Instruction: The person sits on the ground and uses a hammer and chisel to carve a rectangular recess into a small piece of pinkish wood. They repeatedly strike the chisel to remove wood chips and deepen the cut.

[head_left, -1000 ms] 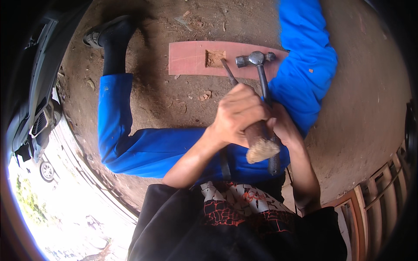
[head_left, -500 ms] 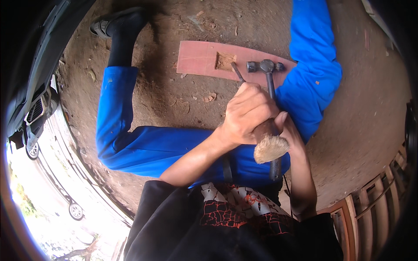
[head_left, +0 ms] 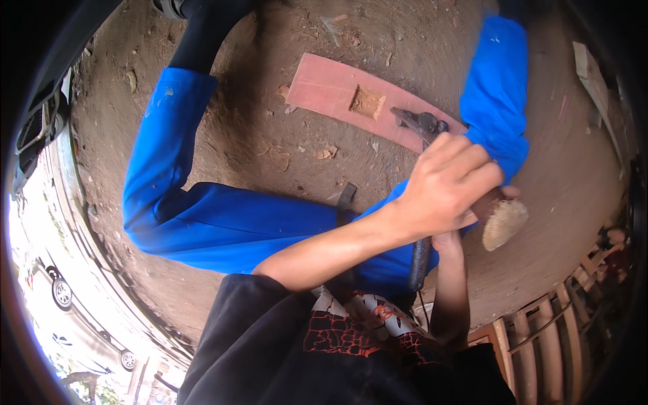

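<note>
My left hand (head_left: 451,185) is closed around the handle of a chisel (head_left: 505,224), whose wooden butt end is pale and frayed. The chisel's dark blade slants up and left toward a pink-faced board (head_left: 324,84), its tip apart from the rectangular recess (head_left: 366,101) cut there. Mostly hidden beneath the left hand, my right hand (head_left: 448,240) grips a hammer (head_left: 419,263) by its black handle. The dark hammer head shows above the board's right part, overlapping the chisel blade in view.
My blue-trousered legs (head_left: 162,148) are spread around the board on bare earth (head_left: 297,148) with scattered wood chips. A flat dark strip (head_left: 346,196) lies by my left thigh. Slatted wood (head_left: 547,337) stands at lower right, a wood offcut (head_left: 594,81) at far right, parked vehicles at left.
Both hands have shifted right with the chisel and hammer. The chisel tip has moved away from the recess to its right, and the view has turned slightly.
</note>
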Motion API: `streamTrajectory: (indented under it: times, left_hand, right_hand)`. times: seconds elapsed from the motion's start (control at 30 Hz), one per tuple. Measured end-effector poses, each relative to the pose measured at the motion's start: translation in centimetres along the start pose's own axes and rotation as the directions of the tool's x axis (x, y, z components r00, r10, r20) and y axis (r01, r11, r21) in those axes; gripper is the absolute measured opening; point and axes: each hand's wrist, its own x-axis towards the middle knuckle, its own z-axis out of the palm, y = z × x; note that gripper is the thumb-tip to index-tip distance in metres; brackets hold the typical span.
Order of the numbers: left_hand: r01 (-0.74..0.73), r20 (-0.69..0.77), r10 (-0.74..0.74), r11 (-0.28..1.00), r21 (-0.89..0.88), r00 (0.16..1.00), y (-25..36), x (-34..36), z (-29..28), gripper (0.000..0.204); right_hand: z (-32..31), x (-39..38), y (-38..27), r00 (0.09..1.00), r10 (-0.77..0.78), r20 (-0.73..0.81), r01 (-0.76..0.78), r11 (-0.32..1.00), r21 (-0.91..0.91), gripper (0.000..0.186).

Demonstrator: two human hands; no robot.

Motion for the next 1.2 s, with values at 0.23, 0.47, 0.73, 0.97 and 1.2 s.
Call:
streamTrajectory:
  times: [0.23,0.47,0.73,0.97,1.2]
  left_hand:
    - [0.088,0.228,-0.076,0.995,-0.041,0.971,-0.8,3.0,-0.1,0.026]
    - [0.259,0.652,-0.590,0.802,0.538,0.475,-3.9,11.1,-5.3,0.018]
    - [-0.161,0.551,-0.775,0.529,0.833,0.309,-11.6,6.0,-11.2,0.083]
    - [-0.220,0.531,-0.664,0.497,0.839,0.526,-12.3,1.8,-12.5,0.093]
    - [-0.111,0.405,-0.775,0.405,0.908,0.484,-10.9,0.1,-12.5,0.089]
  right_hand:
    - [0.4,-0.4,-1.1,0.943,0.315,0.109,-0.326,0.940,0.103,0.041]
    - [2.6,0.8,-4.3,0.874,0.485,0.019,-0.475,0.848,0.235,0.041]
    - [2.3,0.7,-4.2,0.899,0.438,0.022,-0.430,0.872,0.233,0.040]
    - [2.6,-0.1,-4.0,0.921,0.388,-0.038,-0.367,0.897,0.247,0.037]
    - [3.2,-1.2,-4.6,0.949,0.303,-0.089,-0.261,0.909,0.324,0.033]
